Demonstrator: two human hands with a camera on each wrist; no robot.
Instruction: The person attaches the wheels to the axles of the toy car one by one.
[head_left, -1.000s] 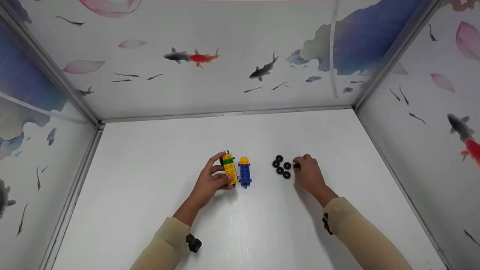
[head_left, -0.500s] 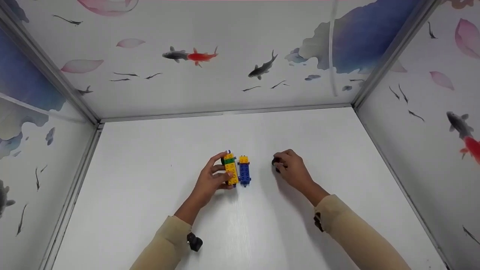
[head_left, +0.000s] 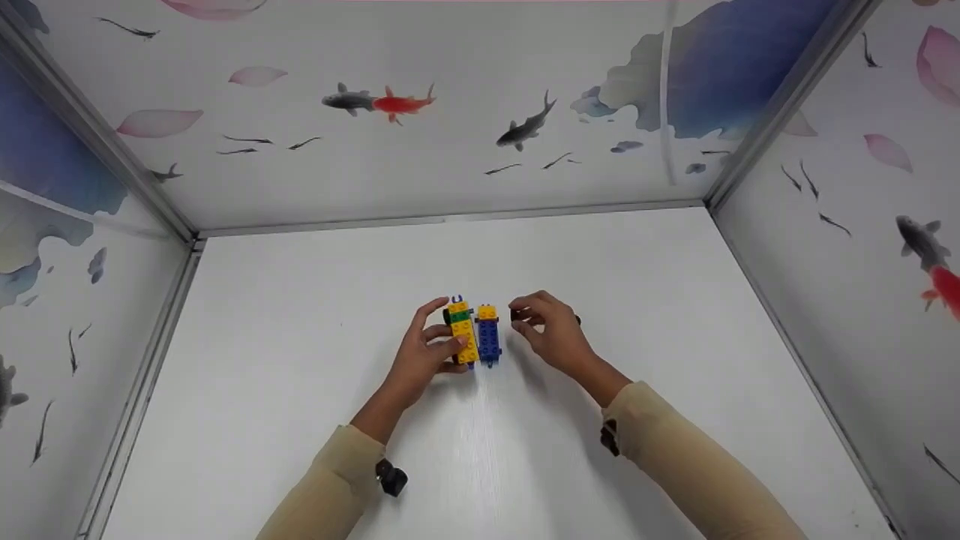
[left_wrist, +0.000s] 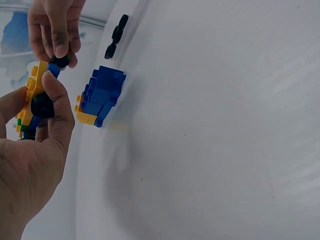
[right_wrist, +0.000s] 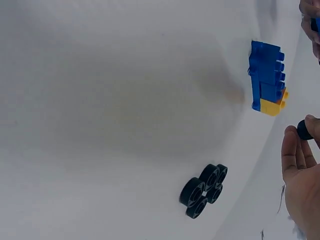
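Note:
In the head view, my left hand (head_left: 427, 355) grips a toy car of yellow and green building blocks (head_left: 462, 330). Black wheels, such as this wheel (left_wrist: 43, 105), sit on its left side; its base looks blue. My right hand (head_left: 556, 335) pinches a loose black wheel (right_wrist: 304, 130) between thumb and fingertips, raised off the table. Between the hands, a second block car (head_left: 488, 337), blue with a yellow end, stands on the table, and no wheels show on it.
Several black wheels (right_wrist: 196, 191) lie clustered on the white table (head_left: 300, 435), mostly hidden behind my right hand in the head view. Printed walls (head_left: 435, 172) enclose the table at the back and both sides.
My right hand has moved left, from beside the wheel cluster, across it, toward the blue car, with one wheel in its fingers. The left hand keeps its grip on the yellow car.

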